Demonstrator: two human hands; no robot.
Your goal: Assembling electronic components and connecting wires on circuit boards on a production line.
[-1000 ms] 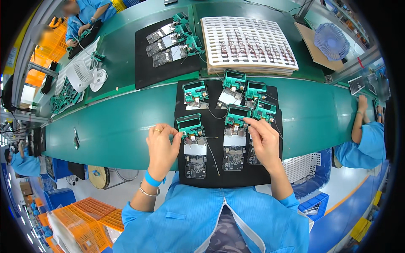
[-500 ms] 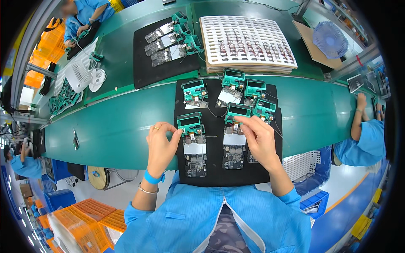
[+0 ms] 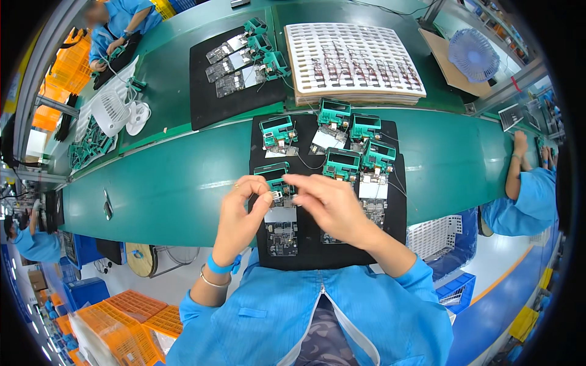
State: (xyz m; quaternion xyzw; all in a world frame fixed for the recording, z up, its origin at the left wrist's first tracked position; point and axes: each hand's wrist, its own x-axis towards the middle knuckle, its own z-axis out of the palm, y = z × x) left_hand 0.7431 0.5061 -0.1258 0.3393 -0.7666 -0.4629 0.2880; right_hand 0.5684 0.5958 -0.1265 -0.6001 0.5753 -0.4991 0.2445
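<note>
My left hand [image 3: 243, 210] is closed in a pinch at the near left circuit board assembly. A small pale rectangular piece [image 3: 277, 195] shows by its thumb tip; whether it is held or part of the assembly, I cannot tell. My right hand [image 3: 332, 210] reaches across to the same assembly, index finger stretched over its green plastic frame [image 3: 271, 171], thumb apart and slightly blurred. Below the fingers lies that assembly's dark board [image 3: 281, 238]. Under my right hand, another assembly with a green frame [image 3: 340, 163] is partly hidden.
More green-framed assemblies [image 3: 278, 130] lie on the black mat [image 3: 308, 235]. Beyond are another loaded mat [image 3: 204, 110], a white slotted tray [image 3: 354, 58] with small wired parts and a purple fan [image 3: 473, 56]. A white fan [image 3: 112, 111] stands left. Co-workers sit on both sides.
My right hand has moved left, from the middle assembly to the near left one, and its index and thumb have parted. My left hand has shifted slightly right over the frame.
</note>
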